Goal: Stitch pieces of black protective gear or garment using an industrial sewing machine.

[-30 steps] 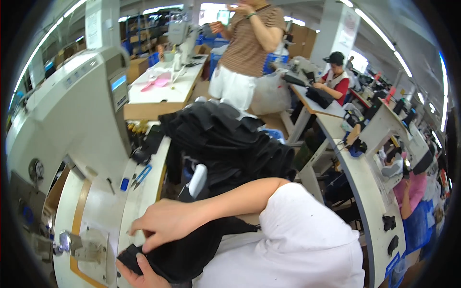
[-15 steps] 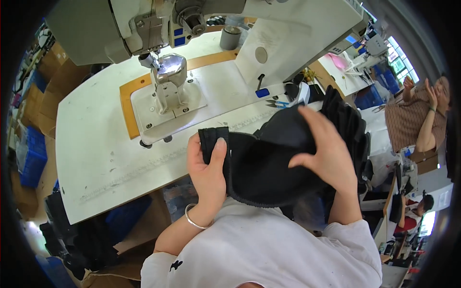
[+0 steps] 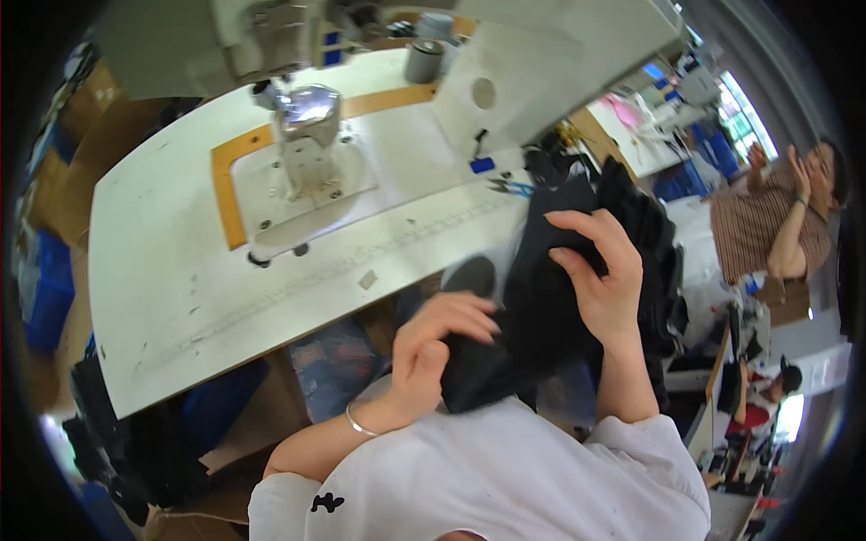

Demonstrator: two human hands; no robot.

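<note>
A black bra (image 3: 539,311) with moulded cups is held in front of my white shirt, at the table's near edge; it is partly smeared by motion. My left hand (image 3: 431,347), a silver bangle on its wrist, is wrapped about the bra's left end, with the fingers over the cloth. Over the upper right part of the bra is my right hand (image 3: 609,275), its thumb and forefinger curved and apart against the black cloth. Just behind the right hand lies a pile of similar black pieces (image 3: 639,212).
A post-bed sewing machine (image 3: 309,135) stands on the white table (image 3: 162,270) ahead. Blue-handled thread snips (image 3: 514,187) lie beside the pile. A grey cylinder (image 3: 424,61) stands at the back. Blue crates (image 3: 50,279) are at left; another person (image 3: 771,225) is at right.
My left hand has shifted right and down, from the bra's hooked band to its cup end. The bra has turned and bunched together. My right hand's fingers have curled in.
</note>
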